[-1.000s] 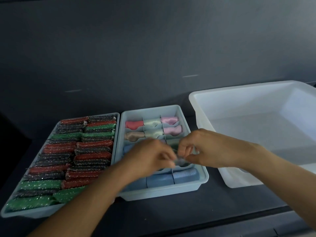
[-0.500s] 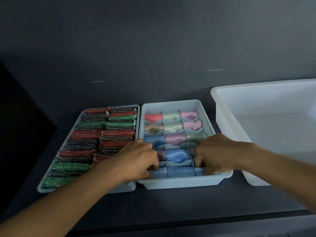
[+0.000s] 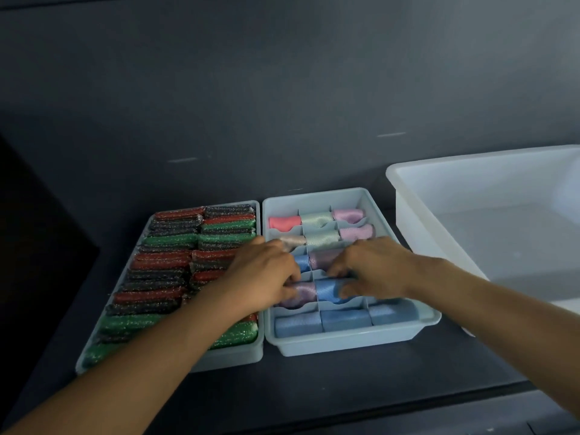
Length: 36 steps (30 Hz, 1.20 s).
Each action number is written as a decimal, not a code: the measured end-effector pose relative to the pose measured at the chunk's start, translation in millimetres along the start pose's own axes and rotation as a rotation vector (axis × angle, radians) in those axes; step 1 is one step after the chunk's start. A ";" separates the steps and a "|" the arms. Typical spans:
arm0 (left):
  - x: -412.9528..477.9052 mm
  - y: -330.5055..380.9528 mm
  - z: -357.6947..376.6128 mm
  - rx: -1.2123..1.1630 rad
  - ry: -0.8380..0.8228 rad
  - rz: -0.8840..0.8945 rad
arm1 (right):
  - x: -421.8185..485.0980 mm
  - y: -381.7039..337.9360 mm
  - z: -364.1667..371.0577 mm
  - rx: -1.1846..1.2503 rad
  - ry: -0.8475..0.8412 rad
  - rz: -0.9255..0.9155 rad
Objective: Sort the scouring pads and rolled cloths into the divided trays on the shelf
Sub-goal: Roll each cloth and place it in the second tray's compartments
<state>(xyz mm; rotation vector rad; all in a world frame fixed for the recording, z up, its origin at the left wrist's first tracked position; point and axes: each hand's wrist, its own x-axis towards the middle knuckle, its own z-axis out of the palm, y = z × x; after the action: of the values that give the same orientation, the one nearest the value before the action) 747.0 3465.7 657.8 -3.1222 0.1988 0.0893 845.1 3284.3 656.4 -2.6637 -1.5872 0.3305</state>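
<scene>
Both hands are down in the cloth tray [image 3: 345, 344], the right one of two pale trays set side by side on the dark shelf [image 3: 314, 387]. The right hand [image 3: 373, 268] reaches in from the right, thumb and curled fingers pinching the blue cloth [image 3: 328, 291] in the middle cell of the second row from the front. The left hand [image 3: 263, 274] comes across from the left with its fingers bent down onto the lilac cloth [image 3: 302, 293] in the next cell over. Whether it grips that roll or only presses on it, the view cannot tell, since the knuckles hide the fingertips. In front of them, three light-blue cloths [image 3: 345, 320] fill the near row, each in its own cell. At the back sit a coral cloth [image 3: 284, 221], pale green ones and pink ones. Just to the left, touching rim to rim, the pad tray [image 3: 232, 356] is packed in two columns with glittery red, green and dark pads [image 3: 169, 240], and the left forearm crosses over its near corner. Off to the right stands a big white bin [image 3: 489, 221], apart from the cloth tray.
</scene>
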 end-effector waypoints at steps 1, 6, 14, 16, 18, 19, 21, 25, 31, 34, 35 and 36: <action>1.9 0.9 2.2 0.005 -0.009 0.004 | 2.3 -0.8 3.5 -0.003 -0.017 0.010; 7.0 -2.3 6.2 -0.110 -0.067 -0.004 | 8.3 0.7 7.0 0.054 -0.077 0.018; 8.2 -2.6 11.9 -0.060 -0.049 0.027 | -12.6 37.4 -34.1 0.075 0.039 0.165; 9.2 0.1 10.5 -0.066 -0.058 0.015 | -16.8 34.6 -25.9 -0.066 -0.083 0.115; 11.1 1.1 9.6 -0.087 -0.052 0.015 | -14.0 22.9 -11.6 -0.217 -0.162 0.071; 10.7 1.4 9.1 -0.089 -0.048 0.019 | -12.8 18.7 -7.1 -0.266 -0.176 0.056; 10.2 -0.6 12.3 -0.116 -0.025 0.021 | -9.7 18.4 -4.6 -0.293 -0.193 0.036; 14.7 -13.5 7.9 -0.190 0.218 -0.065 | -7.1 32.8 -15.8 0.000 -0.190 0.100; 32.4 -20.6 9.0 0.032 0.021 -0.085 | 22.0 39.2 -26.8 0.124 0.109 0.121; 44.1 -18.2 8.1 0.158 -0.013 -0.079 | 41.8 30.3 -11.6 0.080 0.073 0.087; 46.8 -17.0 6.9 0.198 -0.018 -0.069 | 47.0 28.5 -7.4 0.049 0.067 0.065; 49.5 -15.8 7.6 0.232 -0.022 -0.053 | 51.6 27.8 -3.8 0.013 0.066 0.039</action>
<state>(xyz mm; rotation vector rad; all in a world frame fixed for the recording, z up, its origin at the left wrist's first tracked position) 797.6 3475.2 647.4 -2.8914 0.1161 0.0933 893.7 3316.3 647.9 -2.6697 -1.5113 0.2502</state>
